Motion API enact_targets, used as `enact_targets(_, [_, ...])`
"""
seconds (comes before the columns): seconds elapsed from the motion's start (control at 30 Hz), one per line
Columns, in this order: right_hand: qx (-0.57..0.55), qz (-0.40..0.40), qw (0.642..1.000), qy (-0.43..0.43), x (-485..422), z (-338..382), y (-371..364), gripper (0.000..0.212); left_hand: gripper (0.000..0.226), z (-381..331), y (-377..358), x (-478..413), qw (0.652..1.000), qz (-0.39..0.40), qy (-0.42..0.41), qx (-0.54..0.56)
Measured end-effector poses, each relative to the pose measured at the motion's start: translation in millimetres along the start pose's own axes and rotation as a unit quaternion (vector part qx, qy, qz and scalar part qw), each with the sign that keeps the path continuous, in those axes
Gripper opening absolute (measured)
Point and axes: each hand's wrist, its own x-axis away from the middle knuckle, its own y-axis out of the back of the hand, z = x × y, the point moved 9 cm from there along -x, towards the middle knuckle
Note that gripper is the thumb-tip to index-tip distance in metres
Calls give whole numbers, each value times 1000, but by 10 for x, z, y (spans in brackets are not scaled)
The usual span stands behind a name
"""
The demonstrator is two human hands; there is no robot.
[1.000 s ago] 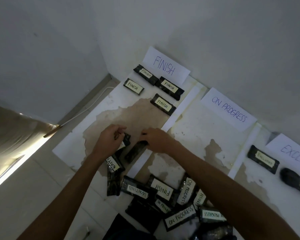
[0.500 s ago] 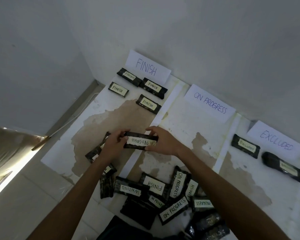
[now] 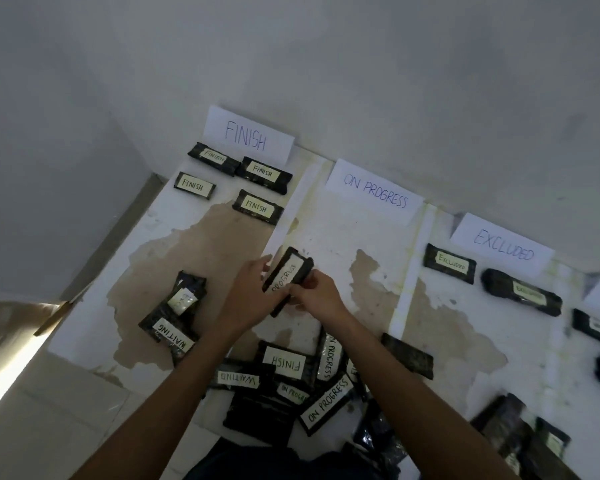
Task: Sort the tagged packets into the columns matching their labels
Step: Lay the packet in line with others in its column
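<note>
Both hands hold one black packet tagged "ON PROGRESS" above the floor sheet, near the tape line between the first two columns. My left hand grips its left side and my right hand pinches its lower end. Paper headers read FINISH, ON PROGRESS and EXCLUDED. Several packets tagged "FINISH" lie under the first header. Two "EXCLUDED" packets lie under the third. No packet lies under the ON PROGRESS header.
A heap of unsorted packets lies near my knees, tagged "WAITING", "FINISH" and "ON PROGRESS". Two more packets sit at the left on the stained sheet. Further dark packets lie at the far right. A wall runs behind the headers.
The packet has turned from lying crosswise to pointing away from me and moved right toward the ON PROGRESS column. The camera view has shifted right.
</note>
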Motion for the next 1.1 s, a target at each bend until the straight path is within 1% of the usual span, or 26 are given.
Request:
enact_targets(0.1, [-91,-13,995,-36,45,-100,107,14,66,-166,-206,5,990,25,-84,-108])
enact_targets(0.2, [-145,-23,988,-50,38,-165,205,15,66,-249,-359,-103,981,48,-113,-152])
enact_targets(0.27, [-152,-43,986,-49,5,-166,317,23,66,-329,-439,-226,972,58,-139,-183])
enact_targets(0.37, [-67,-117,991,-13,-66,-134,642,44,62,-492,-562,-518,950,78,-195,-231])
enact_targets(0.43, [38,-160,986,38,-120,-126,854,53,59,-576,-643,-781,933,87,-225,-268])
enact_targets(0.47, [116,-180,974,77,-155,-110,941,53,59,-624,-681,-920,925,89,-238,-283])
enact_targets(0.53, [268,-196,932,144,-217,-106,1000,50,59,-697,-744,-1180,915,92,-255,-298])
enact_targets(0.6, [346,-195,900,177,-288,-163,999,48,58,-733,-797,-1410,910,96,-260,-308])
enact_targets(0.7, [388,-204,875,203,-346,-171,1008,44,57,-770,-829,-1676,907,90,-280,-300])
enact_targets(0.87, [392,-234,859,230,-358,-152,1048,39,58,-816,-826,-1953,903,78,-300,-298])
enact_targets(0.97, [400,-221,860,228,-358,-146,1037,40,52,-865,-820,-1949,900,70,-318,-290])
enact_targets(1.1, [399,-161,877,215,-406,-182,1026,43,48,-916,-766,-1794,901,57,-336,-270])
